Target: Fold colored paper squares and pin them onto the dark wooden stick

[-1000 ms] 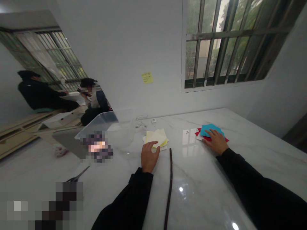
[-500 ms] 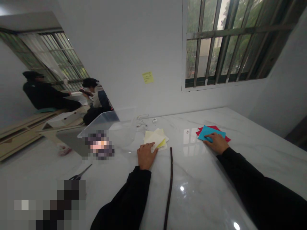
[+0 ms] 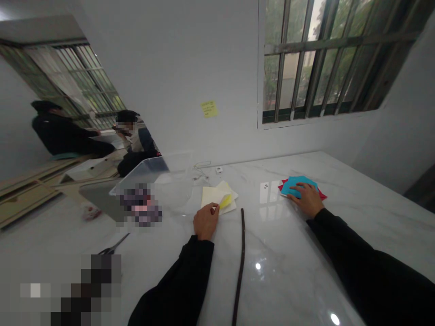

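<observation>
My left hand [image 3: 206,220] pinches the near edge of a cream paper sheet [image 3: 210,195] and lifts it a little. Under that sheet shows a yellow sheet [image 3: 225,201], with more pale sheets in the same small stack. My right hand [image 3: 308,200] rests with fingers spread on blue paper [image 3: 294,186], which is fanned out on the table. Points of red paper [image 3: 322,195] stick out beneath the blue. Between my arms lies a long, thin dark brown stick [image 3: 242,253], apart from both hands.
Left on the marble-patterned table [image 3: 285,271] stand a clear plastic bin [image 3: 176,181] and scissors [image 3: 113,246]. A small white block [image 3: 219,170] and a wire lie near the wall. A yellow sticky note [image 3: 208,109] is on the wall. Two people [image 3: 61,131] sit at the far left.
My left fingers have curled into a pinch and raised the cream sheet's edge, baring more yellow. Under my right hand the blue paper has fanned wider.
</observation>
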{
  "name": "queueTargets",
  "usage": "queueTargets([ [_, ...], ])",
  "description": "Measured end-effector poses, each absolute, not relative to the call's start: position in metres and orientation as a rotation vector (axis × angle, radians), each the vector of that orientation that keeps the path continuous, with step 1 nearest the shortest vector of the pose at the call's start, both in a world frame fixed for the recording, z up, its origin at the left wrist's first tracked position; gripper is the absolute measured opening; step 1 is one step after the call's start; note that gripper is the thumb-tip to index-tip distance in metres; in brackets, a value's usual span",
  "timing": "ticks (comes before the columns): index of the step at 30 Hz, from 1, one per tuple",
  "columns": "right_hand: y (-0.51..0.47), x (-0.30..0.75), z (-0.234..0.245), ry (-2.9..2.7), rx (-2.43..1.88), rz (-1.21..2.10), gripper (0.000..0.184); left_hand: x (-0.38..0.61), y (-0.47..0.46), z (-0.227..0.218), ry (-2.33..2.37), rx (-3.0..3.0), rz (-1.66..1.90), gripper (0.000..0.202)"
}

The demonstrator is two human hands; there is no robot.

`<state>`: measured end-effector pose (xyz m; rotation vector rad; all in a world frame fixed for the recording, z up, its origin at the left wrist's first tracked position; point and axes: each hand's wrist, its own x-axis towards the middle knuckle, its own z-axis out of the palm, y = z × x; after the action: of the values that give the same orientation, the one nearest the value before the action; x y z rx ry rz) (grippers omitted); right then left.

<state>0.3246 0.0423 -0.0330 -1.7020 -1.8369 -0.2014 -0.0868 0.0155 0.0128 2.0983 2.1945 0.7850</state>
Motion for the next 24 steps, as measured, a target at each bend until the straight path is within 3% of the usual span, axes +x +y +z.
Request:
queueTargets([
  [6,0.031,0.289,-0.014,-1.785,-1.458,-0.015,0.029,-0.079,0.011,0.026,2.186,1.881,1.265,0.023],
  [10,0.01,0.244,-0.011,-1.542,-1.317,0.793,0.039,-0.065,0.003,0.035,1.691,1.77,1.577,0.023],
  [12,-0.002,0.224,-0.008,-1.324,-1.128,1.249,0.045,-0.056,-0.002,0.037,1.476,1.757,1.56,0.022],
  [15,-0.013,0.207,-0.002,-0.97,-0.938,1.632,0.047,-0.044,-0.008,0.034,1.262,1.694,1.435,0.019],
  [19,-0.016,0.205,0.0,-0.878,-0.86,1.749,0.041,-0.035,-0.013,0.03,1.076,1.611,1.293,0.015],
  [24,-0.015,0.204,-0.015,-1.043,-0.992,1.591,0.037,-0.029,-0.015,0.031,0.959,1.521,1.207,0.022],
])
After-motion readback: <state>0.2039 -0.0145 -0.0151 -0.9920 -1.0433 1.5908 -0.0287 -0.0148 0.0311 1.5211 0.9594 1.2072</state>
